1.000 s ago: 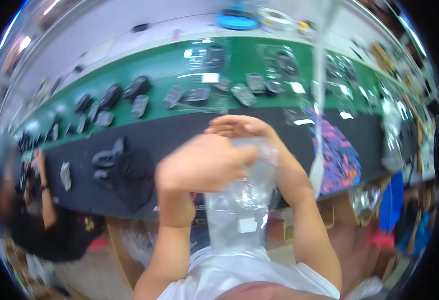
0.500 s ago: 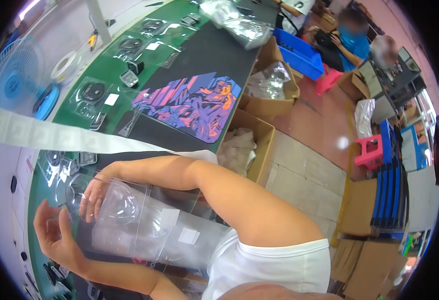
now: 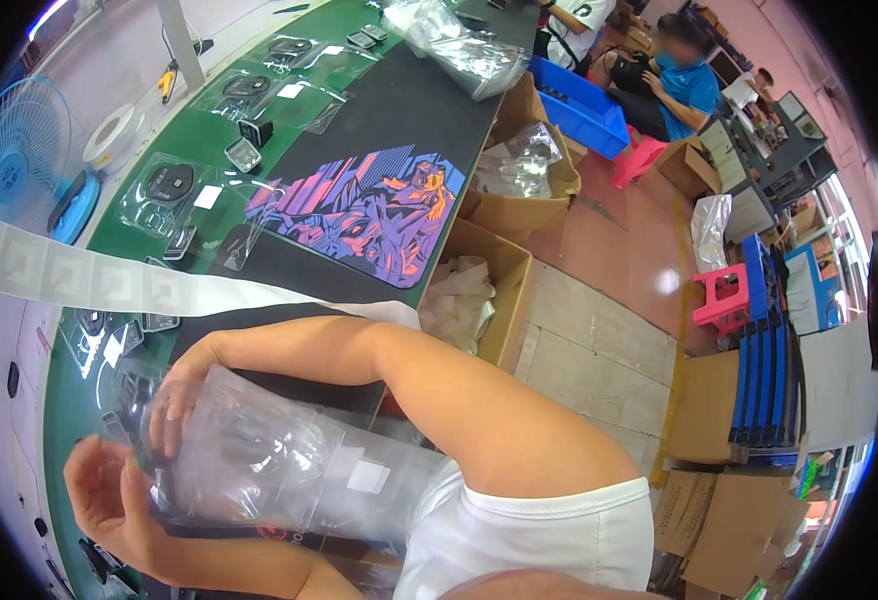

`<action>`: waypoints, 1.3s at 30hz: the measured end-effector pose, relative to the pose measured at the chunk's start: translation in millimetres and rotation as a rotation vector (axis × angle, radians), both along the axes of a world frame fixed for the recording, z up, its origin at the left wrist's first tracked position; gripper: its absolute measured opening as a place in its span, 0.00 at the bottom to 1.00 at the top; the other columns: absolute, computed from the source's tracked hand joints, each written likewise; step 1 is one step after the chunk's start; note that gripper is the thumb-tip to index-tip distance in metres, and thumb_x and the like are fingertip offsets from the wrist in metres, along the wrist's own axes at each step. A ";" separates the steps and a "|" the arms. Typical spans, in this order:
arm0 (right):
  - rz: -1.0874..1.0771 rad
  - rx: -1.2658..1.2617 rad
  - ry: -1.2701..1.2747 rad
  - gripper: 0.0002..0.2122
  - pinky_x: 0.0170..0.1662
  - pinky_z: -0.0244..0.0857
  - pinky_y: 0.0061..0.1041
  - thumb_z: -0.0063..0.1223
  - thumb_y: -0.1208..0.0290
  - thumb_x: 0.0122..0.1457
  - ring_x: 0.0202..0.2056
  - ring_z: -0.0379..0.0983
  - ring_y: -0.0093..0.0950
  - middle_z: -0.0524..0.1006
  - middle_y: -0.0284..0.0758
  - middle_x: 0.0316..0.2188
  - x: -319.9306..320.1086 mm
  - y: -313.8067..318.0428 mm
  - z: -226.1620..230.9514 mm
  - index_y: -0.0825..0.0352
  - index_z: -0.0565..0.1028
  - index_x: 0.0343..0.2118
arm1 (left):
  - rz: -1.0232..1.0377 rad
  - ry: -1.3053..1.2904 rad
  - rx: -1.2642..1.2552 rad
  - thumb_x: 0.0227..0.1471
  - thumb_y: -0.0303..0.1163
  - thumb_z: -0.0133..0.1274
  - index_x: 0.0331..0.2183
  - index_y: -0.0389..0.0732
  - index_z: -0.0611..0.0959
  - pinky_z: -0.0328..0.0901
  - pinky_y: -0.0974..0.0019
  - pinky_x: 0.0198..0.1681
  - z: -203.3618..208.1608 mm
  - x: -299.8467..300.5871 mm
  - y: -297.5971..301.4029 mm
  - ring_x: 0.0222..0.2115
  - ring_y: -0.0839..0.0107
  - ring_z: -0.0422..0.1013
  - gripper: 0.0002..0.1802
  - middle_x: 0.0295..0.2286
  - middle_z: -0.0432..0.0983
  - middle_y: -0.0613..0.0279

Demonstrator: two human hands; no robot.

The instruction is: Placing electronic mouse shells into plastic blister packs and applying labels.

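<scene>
A stack of clear plastic blister sheets (image 3: pixel 249 455) with moulded rounded hollows and white stickers lies in front of me, reaching toward my white top. My right hand (image 3: pixel 174 408) reaches over its far end, fingers stretched down along the edge of the plastic; its thumb is hidden. My left hand (image 3: pixel 109 497) is just beyond the stack's near corner, fingers loosely curled and apart from the thumb, with nothing I can make out between them. Behind my right fingers lies a dark round item in clear plastic (image 3: pixel 137 395), partly hidden and blurred.
A white label strip (image 3: pixel 109 280) crosses above my right arm. Clear packs with black devices (image 3: pixel 171 182) line the green table (image 3: pixel 124 235). A colourful printed mat (image 3: pixel 369 215), blue fan (image 3: pixel 14 175), cardboard boxes (image 3: pixel 514 290) and blue bin (image 3: pixel 584 110) surround it. A co-worker (image 3: pixel 684 85) sits beyond.
The clear sheet that was over my right hand now lies against the stack, and the hand's fingers are at its edge. My left hand has shifted slightly lower. The whole view has shifted a little.
</scene>
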State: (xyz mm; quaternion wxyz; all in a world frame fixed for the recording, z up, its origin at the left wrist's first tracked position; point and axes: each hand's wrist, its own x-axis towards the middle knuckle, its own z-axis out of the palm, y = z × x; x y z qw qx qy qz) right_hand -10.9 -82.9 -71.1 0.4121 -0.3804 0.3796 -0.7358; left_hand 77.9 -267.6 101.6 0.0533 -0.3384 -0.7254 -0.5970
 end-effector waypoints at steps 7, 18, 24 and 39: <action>0.033 -0.077 -0.083 0.26 0.60 0.60 0.33 0.49 0.69 0.62 0.56 0.68 0.39 0.69 0.53 0.57 1.5 -3.1 3.8 0.73 0.61 0.62 | -0.140 0.056 0.020 0.50 0.22 0.57 0.44 0.34 0.78 0.55 0.80 0.24 2.0 4.1 -11.0 0.23 0.81 0.66 0.17 0.31 0.76 0.62; -0.030 0.009 -0.053 0.27 0.59 0.61 0.34 0.53 0.65 0.61 0.57 0.67 0.34 0.70 0.44 0.58 -0.2 -5.7 -0.4 0.70 0.62 0.61 | -0.031 0.057 -0.042 0.50 0.21 0.56 0.43 0.35 0.79 0.54 0.81 0.23 -2.4 -1.4 -10.9 0.22 0.83 0.66 0.15 0.32 0.77 0.62; -0.089 0.053 -0.077 0.27 0.60 0.59 0.36 0.52 0.67 0.61 0.57 0.68 0.37 0.71 0.46 0.57 -2.6 -6.1 -9.0 0.71 0.62 0.61 | -0.052 0.050 -0.038 0.51 0.22 0.57 0.44 0.36 0.79 0.52 0.82 0.19 1.4 6.0 5.5 0.19 0.85 0.66 0.17 0.30 0.77 0.63; -0.267 0.040 -0.186 0.21 0.49 0.68 0.28 0.58 0.68 0.56 0.46 0.74 0.25 0.79 0.36 0.43 -8.3 -1.8 -44.8 0.69 0.72 0.53 | -0.317 -0.140 -0.164 0.49 0.17 0.55 0.42 0.33 0.77 0.63 0.77 0.23 4.8 37.2 56.4 0.21 0.80 0.68 0.16 0.27 0.76 0.62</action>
